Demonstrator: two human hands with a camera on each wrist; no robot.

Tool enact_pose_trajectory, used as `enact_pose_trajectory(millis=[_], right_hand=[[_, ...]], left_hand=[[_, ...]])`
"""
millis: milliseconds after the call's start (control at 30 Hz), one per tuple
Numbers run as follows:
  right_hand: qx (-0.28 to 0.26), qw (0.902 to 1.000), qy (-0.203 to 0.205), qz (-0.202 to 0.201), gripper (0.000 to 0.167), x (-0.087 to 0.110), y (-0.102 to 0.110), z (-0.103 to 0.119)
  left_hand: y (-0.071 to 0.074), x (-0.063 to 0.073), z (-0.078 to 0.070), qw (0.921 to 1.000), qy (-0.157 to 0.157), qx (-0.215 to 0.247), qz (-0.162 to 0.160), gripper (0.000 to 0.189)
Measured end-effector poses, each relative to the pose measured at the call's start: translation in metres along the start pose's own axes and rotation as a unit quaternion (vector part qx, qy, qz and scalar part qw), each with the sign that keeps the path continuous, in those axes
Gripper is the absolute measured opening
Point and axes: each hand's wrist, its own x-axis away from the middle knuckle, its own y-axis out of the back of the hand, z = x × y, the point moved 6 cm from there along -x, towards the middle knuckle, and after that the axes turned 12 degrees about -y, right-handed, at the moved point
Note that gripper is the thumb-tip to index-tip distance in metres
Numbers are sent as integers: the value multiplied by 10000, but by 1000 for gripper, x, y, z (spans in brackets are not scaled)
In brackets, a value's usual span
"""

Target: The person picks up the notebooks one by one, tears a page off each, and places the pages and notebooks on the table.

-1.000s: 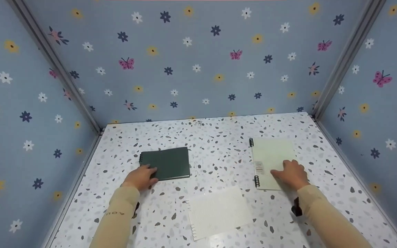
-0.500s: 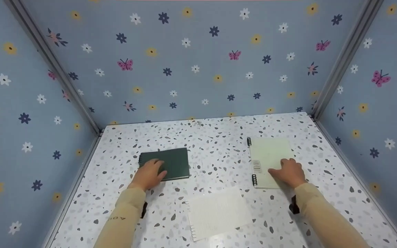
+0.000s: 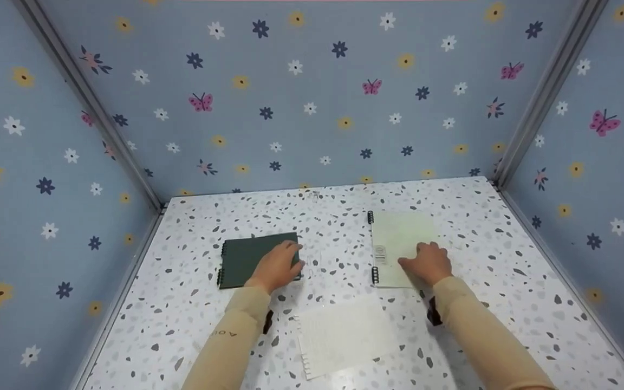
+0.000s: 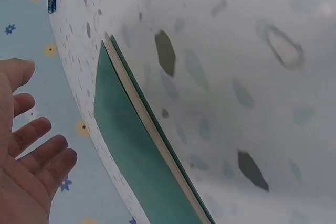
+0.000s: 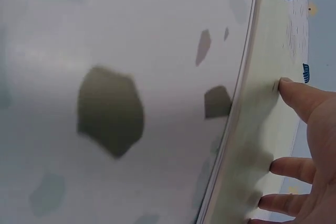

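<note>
A dark green spiral notebook [image 3: 247,260] lies on the left of the tabletop, its binding to the left. My left hand [image 3: 277,265] is over its right end, and in the left wrist view the loosely bent fingers [image 4: 39,137] hold nothing and appear raised clear of the cover [image 4: 126,145]. To the right lies a pale green spiral notebook [image 3: 398,233], black rings on its left side and a small label near them. My right hand [image 3: 428,262] rests its fingertips and thumb on that cover; in the right wrist view the spread fingers [image 5: 294,169] touch it without curling round it.
A loose white sheet [image 3: 344,336] with a torn, perforated left edge lies on the speckled tabletop [image 3: 333,216] in front, between my forearms. Flower-patterned panels [image 3: 312,97] enclose the back and both sides.
My left hand has moved right across the green notebook, from its binding end to its right end. The pale notebook has slid left, along with my right hand.
</note>
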Motion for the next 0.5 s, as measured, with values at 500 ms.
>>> enact_pose_trajectory(millis=[500], right_hand=[[157, 9981, 599, -72, 79, 34, -37, 54]], left_hand=[[-60, -29, -55, 9940, -188, -179, 1064, 53]])
